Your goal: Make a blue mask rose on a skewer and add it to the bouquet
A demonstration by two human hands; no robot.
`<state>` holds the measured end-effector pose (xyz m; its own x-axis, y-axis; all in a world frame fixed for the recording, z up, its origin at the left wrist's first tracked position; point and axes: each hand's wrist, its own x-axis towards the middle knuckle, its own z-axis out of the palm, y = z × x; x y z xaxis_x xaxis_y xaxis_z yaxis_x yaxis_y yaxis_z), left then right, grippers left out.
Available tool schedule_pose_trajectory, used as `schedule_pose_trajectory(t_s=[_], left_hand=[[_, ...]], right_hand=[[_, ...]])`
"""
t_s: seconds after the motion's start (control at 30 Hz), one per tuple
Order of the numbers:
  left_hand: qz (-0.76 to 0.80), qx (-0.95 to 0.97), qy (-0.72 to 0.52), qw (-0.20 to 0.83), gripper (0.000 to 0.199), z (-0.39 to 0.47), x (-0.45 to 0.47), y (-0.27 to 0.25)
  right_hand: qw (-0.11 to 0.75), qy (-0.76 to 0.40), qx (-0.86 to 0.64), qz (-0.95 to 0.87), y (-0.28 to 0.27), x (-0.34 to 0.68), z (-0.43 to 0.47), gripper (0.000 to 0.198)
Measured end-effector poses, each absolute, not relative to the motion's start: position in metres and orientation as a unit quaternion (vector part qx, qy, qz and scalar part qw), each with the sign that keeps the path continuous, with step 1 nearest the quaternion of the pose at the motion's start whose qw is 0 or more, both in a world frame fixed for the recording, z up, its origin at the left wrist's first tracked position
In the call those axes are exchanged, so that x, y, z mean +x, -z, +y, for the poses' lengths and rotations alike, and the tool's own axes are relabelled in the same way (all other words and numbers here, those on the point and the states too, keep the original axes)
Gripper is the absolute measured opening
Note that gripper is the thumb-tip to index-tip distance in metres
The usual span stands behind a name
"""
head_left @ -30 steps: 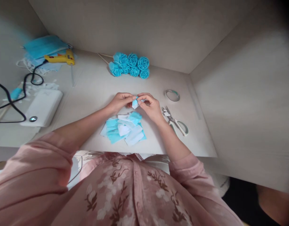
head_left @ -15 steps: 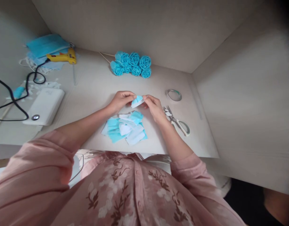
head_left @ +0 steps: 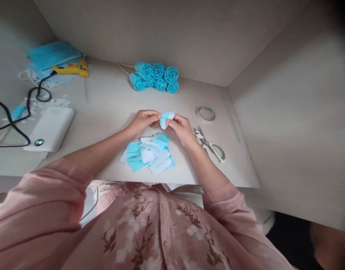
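Between my two hands is a small blue-and-white piece of face-mask fabric [head_left: 166, 119], held above the table. My left hand [head_left: 146, 120] pinches its left edge between thumb and fingers. At the other side my right hand [head_left: 181, 127] grips it, thumb in front and fingers behind the white edge. Just below lies a loose pile of cut blue and white fabric pieces [head_left: 148, 153]. Scissors [head_left: 210, 144] with pale handles rest to the right of my right hand, small white scraps on their blades. A roll of tape [head_left: 206, 113] lies beyond them.
Several blue fabric roses [head_left: 161, 77] on sticks lie toward the back wall. At the back left a yellow glue gun [head_left: 72, 69] rests by blue face masks [head_left: 51, 54], its black cord looping forward. A white power bank [head_left: 50, 127] and white scraps are at the left.
The fabric piece has been turned, so its white edge now faces right instead of down. My right thumb has moved onto its front. My left hand keeps its pinch.
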<state>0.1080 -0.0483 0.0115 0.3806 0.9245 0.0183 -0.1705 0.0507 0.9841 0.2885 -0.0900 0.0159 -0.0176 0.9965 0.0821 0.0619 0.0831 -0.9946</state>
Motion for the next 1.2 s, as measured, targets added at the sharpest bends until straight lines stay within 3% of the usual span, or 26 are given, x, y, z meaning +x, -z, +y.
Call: schedule_pose_trajectory(t_s=[0.33, 0.57, 0.77, 0.9, 1.07, 1.2], left_hand=[[0.361, 0.606, -0.376, 0.6, 0.056, -0.046, 0.105, -0.014], [0.357, 0.617, -0.384, 0.587, 0.051, -0.046, 0.104, -0.014], [0.355, 0.598, -0.385, 0.606, 0.043, -0.047, 0.105, -0.014], [0.364, 0.534, -0.418, 0.639, 0.04, -0.044, 0.104, -0.016], [0.361, 0.486, -0.438, 0.665, 0.037, -0.043, 0.104, -0.017], [0.362, 0.484, -0.436, 0.667, 0.037, -0.045, 0.106, -0.016]], right_hand=[[0.456, -0.441, -0.507, -0.583, -0.011, 0.292, -0.09, 0.03], [0.492, -0.455, -0.493, -0.555, -0.014, 0.29, -0.09, 0.038], [0.533, -0.379, -0.523, -0.547, -0.018, 0.296, -0.092, 0.049], [0.496, -0.296, -0.521, -0.628, -0.022, 0.303, -0.093, 0.06], [0.439, -0.162, -0.489, -0.736, -0.019, 0.303, -0.092, 0.047], [0.423, -0.124, -0.472, -0.764, -0.014, 0.299, -0.091, 0.032]])
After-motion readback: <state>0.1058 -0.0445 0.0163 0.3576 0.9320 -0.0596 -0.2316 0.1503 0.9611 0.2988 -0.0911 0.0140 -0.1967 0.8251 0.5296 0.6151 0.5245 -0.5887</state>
